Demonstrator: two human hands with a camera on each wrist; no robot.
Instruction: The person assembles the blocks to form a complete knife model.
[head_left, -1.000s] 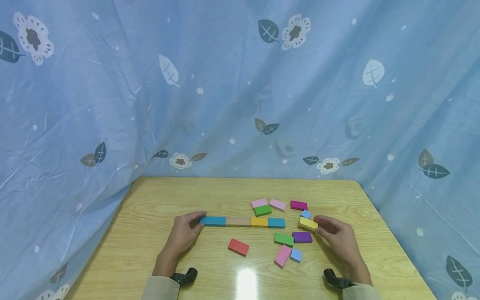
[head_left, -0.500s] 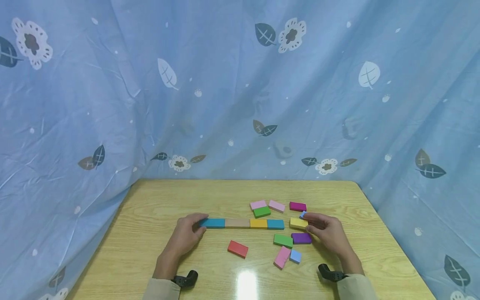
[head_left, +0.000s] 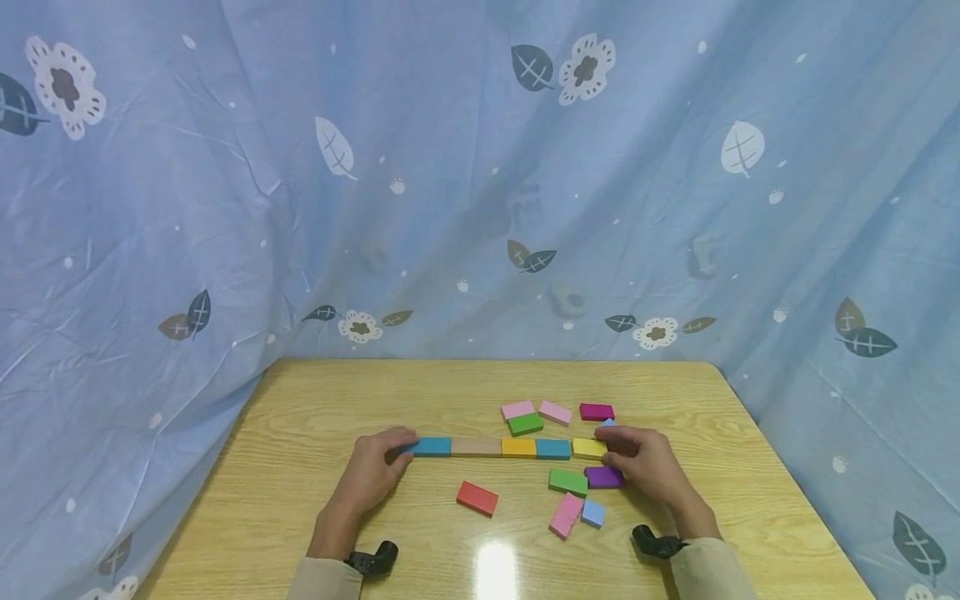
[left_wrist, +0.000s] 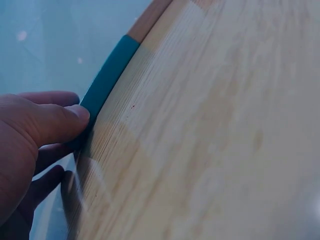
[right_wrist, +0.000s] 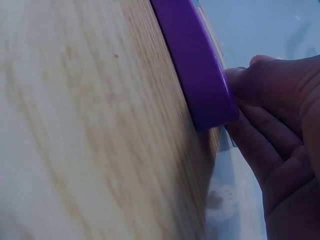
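Observation:
A straight row of blocks lies across the table: a long blue block (head_left: pixel 432 447), a tan block (head_left: pixel 476 447), an orange block (head_left: pixel 518 448) and a shorter blue block (head_left: pixel 552 449). My left hand (head_left: pixel 369 471) grips the long blue block's outer end between thumb and fingers; the left wrist view shows the thumb on its near side. At the row's other end, my right hand (head_left: pixel 651 468) pinches a yellow block (head_left: pixel 588 449), in line with the row and very close to the shorter blue block. In the right wrist view, a purple block (right_wrist: pixel 200 75) partly hides the pinch.
Behind the row lie two light pink blocks (head_left: pixel 555 412), a green block (head_left: pixel 526 423), a magenta block (head_left: pixel 597 412) and a partly covered light blue block (head_left: pixel 608 422). In front are a red block (head_left: pixel 477 498), another green block (head_left: pixel 567 481), a pink block (head_left: pixel 566 515) and a light blue block (head_left: pixel 592 513).
My right hand has moved left with the yellow block, bringing it from apart and slanted to level with the row's right end. My left hand stays at the left end.

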